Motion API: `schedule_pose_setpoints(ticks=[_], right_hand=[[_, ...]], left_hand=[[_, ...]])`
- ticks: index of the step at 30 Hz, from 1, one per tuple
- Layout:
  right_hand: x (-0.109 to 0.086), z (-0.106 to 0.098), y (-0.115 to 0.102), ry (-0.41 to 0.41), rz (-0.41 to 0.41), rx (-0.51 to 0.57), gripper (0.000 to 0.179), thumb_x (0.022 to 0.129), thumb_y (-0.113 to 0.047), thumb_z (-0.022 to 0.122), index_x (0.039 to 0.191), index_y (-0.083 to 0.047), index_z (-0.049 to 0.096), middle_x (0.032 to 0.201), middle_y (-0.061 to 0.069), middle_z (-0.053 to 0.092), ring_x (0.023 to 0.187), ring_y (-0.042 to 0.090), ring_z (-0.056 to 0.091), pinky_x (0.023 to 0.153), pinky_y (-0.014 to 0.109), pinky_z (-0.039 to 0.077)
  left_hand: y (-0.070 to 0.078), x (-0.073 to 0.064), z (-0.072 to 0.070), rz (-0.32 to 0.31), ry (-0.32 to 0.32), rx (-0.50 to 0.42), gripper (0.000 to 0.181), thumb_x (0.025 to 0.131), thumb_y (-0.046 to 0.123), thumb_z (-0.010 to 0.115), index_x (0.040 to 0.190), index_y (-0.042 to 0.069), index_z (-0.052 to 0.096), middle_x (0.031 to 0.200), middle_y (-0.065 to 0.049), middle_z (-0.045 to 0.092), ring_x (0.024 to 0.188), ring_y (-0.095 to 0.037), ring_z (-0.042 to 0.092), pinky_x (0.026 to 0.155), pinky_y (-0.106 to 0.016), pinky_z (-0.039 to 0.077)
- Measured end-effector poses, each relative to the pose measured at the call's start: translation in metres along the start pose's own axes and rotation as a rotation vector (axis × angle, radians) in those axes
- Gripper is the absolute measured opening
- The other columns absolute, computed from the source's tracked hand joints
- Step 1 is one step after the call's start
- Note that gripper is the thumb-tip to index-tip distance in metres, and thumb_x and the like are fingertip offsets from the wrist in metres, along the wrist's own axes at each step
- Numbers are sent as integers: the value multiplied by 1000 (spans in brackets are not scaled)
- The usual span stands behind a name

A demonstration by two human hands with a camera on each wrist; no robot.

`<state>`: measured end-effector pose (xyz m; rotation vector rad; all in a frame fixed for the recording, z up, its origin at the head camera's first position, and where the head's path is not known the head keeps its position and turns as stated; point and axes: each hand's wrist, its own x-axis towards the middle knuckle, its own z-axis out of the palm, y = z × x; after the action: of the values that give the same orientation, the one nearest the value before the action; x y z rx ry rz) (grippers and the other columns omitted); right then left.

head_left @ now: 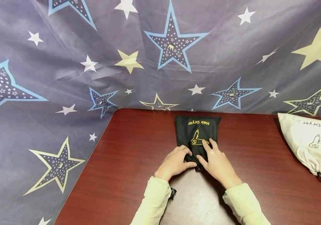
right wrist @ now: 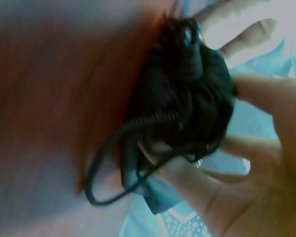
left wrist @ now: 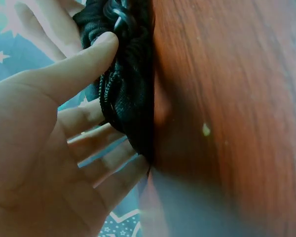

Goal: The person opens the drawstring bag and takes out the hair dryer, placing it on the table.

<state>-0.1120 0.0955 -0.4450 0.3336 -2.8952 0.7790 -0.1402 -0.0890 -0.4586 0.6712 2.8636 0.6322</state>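
A black drawstring bag [head_left: 197, 129] lies on the table, its "Hair Dryer" print and yellow dryer drawing upside down to me. Its gathered mouth points toward me, between the two hands. My left hand [head_left: 174, 162] holds the left side of that end; in the left wrist view the thumb [left wrist: 106, 47] presses on bunched cloth, with the fingers along the bag's side. From the right, my right hand [head_left: 218, 162] holds the bag, index and middle fingers over the printed face. A loose black cord [right wrist: 101, 163] loops out of the gathered mouth in the right wrist view.
A white drawstring bag [head_left: 315, 140], also printed "Hair Dryer", lies at the table's right side, partly cut off by the frame. The reddish-brown table [head_left: 132, 147] ends against a star-patterned cloth [head_left: 107, 47] behind and at the left.
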Motion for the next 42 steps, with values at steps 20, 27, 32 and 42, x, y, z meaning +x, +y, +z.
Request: schedule_pose_setpoints(ticks=[20, 27, 32, 42], right_hand=[[-21, -19, 30, 63, -152, 149, 32, 79, -12, 82, 105, -7, 64, 109, 4, 61, 92, 23, 66, 78, 42, 54], [-21, -15, 33, 2, -165, 124, 38, 75, -13, 86, 103, -8, 61, 106, 5, 61, 96, 23, 63, 83, 43, 53], [-18, -14, 32, -3, -183, 83, 39, 73, -10, 87, 100, -7, 60, 102, 4, 60, 91, 21, 63, 80, 41, 53], [-16, -11, 31, 4, -209, -2, 42, 70, -16, 90, 99, -4, 61, 99, 4, 56, 82, 20, 62, 73, 39, 54]], left_hand=[[0, -11, 7, 162, 190, -5, 37, 86, 39, 77, 112, 13, 70, 120, 2, 65, 117, -12, 59, 99, -28, 48], [3, -12, 9, 155, 171, -23, 35, 84, 38, 79, 109, 15, 69, 112, 4, 66, 110, -11, 60, 95, -28, 49], [2, -9, 12, 150, 172, -17, 35, 84, 39, 78, 107, 15, 69, 107, 5, 66, 105, -11, 61, 92, -27, 50], [5, -6, 12, 149, 170, 11, 38, 82, 42, 79, 104, 14, 68, 101, 6, 64, 92, -11, 62, 81, -27, 52]])
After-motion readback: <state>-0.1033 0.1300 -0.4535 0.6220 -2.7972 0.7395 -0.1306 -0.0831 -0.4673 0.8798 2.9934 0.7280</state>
